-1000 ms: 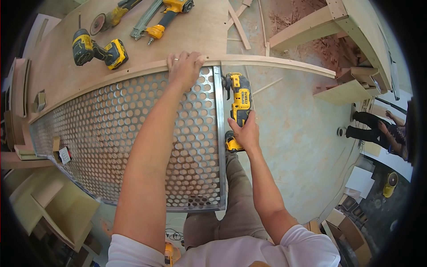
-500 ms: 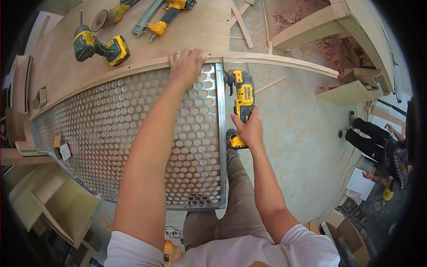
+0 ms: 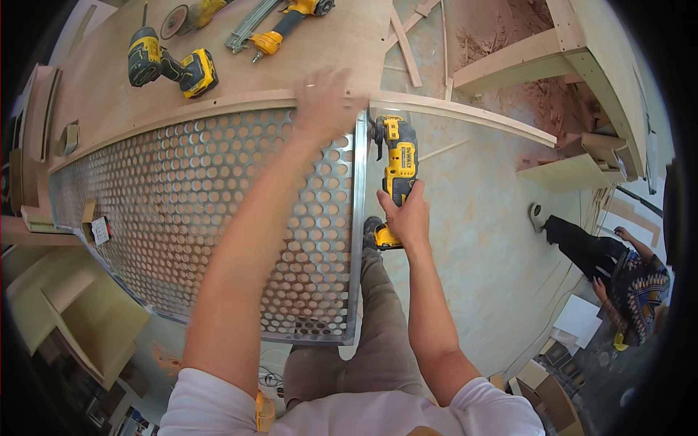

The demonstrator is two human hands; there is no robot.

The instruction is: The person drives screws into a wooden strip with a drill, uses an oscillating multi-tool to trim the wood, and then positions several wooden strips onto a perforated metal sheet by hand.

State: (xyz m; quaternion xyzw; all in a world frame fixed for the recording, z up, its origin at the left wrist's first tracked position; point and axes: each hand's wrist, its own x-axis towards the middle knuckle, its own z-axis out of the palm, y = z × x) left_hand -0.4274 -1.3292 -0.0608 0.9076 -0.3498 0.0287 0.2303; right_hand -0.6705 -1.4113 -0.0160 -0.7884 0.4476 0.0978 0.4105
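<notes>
A yellow and black multi-tool (image 3: pixel 399 167) is held in my right hand (image 3: pixel 408 218), its head up against the right end of the perforated metal panel's frame, by the wooden strip. My left hand (image 3: pixel 323 105) is blurred by motion over the wooden strip (image 3: pixel 465 110) near the panel's top right corner; its finger shape is smeared. The perforated metal panel (image 3: pixel 240 218) has a grey metal edge and lies below my left forearm. Where the tool's blade meets the wood is too small to make out.
On the plywood table (image 3: pixel 240 76) lie a cordless driver (image 3: pixel 171 65), a grinder (image 3: pixel 190 18) and a nail gun (image 3: pixel 280 30). A small box (image 3: pixel 94 227) rests on the panel. Wooden frames (image 3: pixel 542 62) stand at upper right. Another person (image 3: pixel 618 269) is at the right.
My left hand has shifted right along the strip and is now blurred. My right hand still holds the multi-tool. The other person has moved a little left, and the view has shifted slightly.
</notes>
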